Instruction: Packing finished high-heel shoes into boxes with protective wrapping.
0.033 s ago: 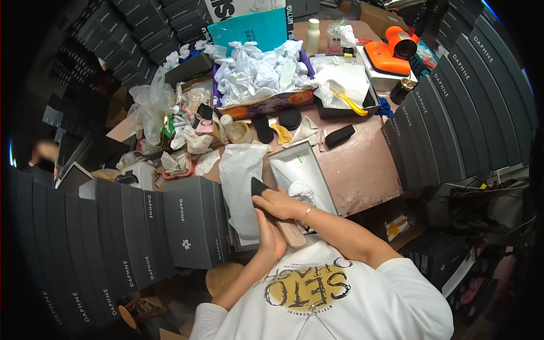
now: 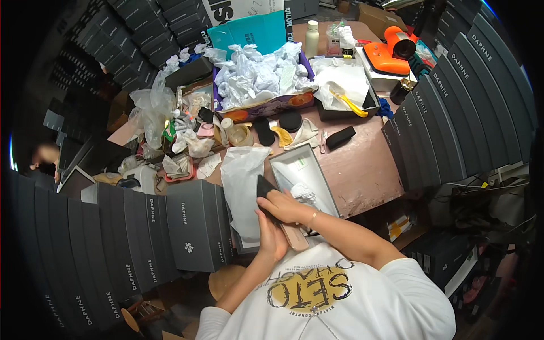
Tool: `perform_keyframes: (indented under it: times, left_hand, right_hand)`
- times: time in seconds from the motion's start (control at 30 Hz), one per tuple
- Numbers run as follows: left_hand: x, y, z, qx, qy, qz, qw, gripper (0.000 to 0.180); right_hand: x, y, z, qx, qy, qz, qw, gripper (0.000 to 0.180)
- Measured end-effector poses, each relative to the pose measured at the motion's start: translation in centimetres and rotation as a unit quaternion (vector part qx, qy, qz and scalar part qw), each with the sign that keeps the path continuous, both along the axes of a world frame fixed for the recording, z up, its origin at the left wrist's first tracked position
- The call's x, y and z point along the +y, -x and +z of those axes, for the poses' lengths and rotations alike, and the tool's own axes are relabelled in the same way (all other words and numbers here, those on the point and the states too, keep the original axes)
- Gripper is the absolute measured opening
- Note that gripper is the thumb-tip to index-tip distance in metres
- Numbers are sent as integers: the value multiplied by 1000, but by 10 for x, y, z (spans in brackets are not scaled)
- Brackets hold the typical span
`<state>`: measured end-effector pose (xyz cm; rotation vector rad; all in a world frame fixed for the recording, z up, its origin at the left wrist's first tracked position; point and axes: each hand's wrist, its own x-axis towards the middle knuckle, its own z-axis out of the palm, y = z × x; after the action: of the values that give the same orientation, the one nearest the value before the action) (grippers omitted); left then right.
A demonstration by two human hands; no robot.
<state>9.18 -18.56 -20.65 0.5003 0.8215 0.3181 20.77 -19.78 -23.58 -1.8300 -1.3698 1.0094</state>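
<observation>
Both my hands hold a black pointed-toe shoe [image 2: 293,236] with a pale pink insole, its toe away from me and its heel toward my shirt. My right hand [image 2: 288,207] lies over the front part, fingers closed around it. Against the left side of the shoe rests my left hand [image 2: 273,237], thumb up along it; some of its fingers are hidden. Under and left of the toe spreads a sheet of white tissue paper [image 2: 241,173]. Just beyond my right hand sits an open shoebox part [image 2: 324,184] with crumpled white paper [image 2: 304,194] in it.
Grey shoeboxes [image 2: 198,224] are stacked on my left, and more [image 2: 433,122] rise on the right. At the back stand a carton of crumpled paper [image 2: 263,73], a black box with a yellow-handled tool [image 2: 354,106] and an orange device [image 2: 391,56]. Small items clutter the left.
The view has shifted slightly. My hands and the shoe sit a little farther right, and both hands still hold the shoe.
</observation>
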Motion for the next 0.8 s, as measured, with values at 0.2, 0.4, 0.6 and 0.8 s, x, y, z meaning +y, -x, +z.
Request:
perform_keyframes:
  times: [0.2,0.4,0.6,0.8]
  left_hand:
    - [65,-9,-51,8,16,-19,1000,57]
    - [72,13,-47,30,33,-55,997,57]
    - [56,1,-35,-2,-82,-33,996,46]
    - [1,3,3,66,-112,41,991,62]
  right_hand:
    - [-17,19,16,-75,-17,42,996,74]
    - [-1,25,-4,5,-1,99,995,72]
    - [-71,16,43,-68,-189,46,979,56]
    - [-88,19,67,-67,-81,18,994,48]
